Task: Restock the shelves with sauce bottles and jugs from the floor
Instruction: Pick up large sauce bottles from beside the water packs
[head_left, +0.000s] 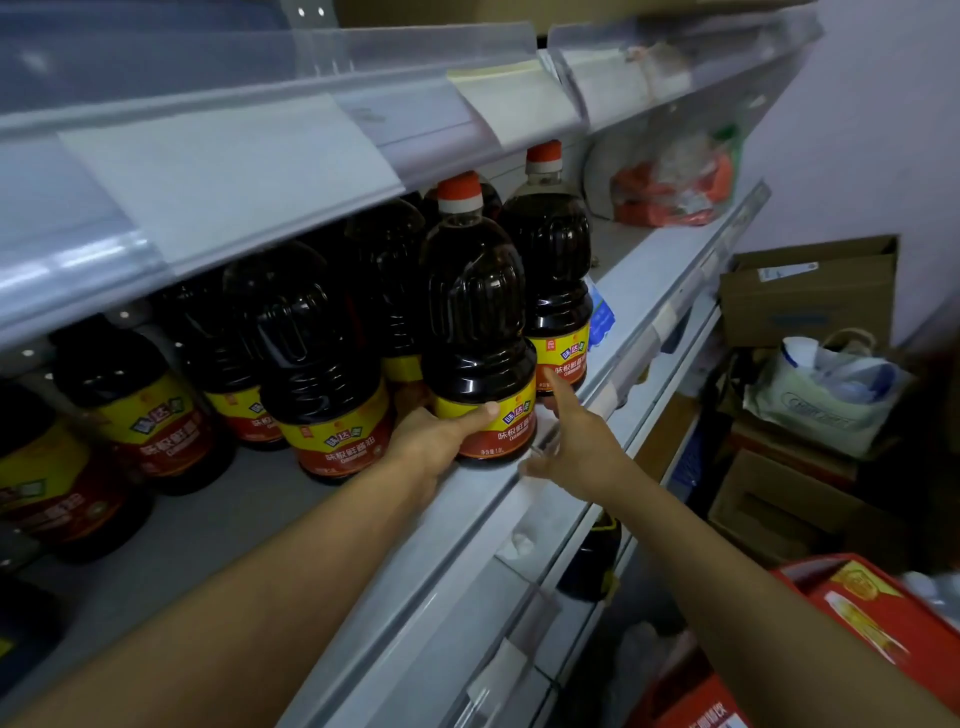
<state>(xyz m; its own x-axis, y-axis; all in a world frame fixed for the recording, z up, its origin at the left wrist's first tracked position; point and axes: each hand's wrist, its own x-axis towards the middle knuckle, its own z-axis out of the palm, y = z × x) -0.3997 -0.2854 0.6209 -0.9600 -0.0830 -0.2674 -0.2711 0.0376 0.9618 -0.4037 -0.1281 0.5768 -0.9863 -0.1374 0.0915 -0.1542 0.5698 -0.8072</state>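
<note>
1. The dark plastic sauce jug with a red cap and yellow-red label (475, 332) stands upright at the front edge of the grey metal shelf (363, 561).
2. The left hand (441, 441) grips its base at 7 o'clock, thumb across the label.
3. The right hand (576, 441), fingers straight and relaxed, reaches to the jug's 4 o'clock, holding nothing.
4. More matching sauce jugs (322, 364) crowd from 9 to 1 o'clock.

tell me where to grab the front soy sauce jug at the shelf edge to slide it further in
Take the front jug low on its labelled belly, from the open aisle side, as the left hand does now. It stands upright at the shelf edge, the shelf above crowds its red cap, and neighbouring jugs close in its sides.
</note>
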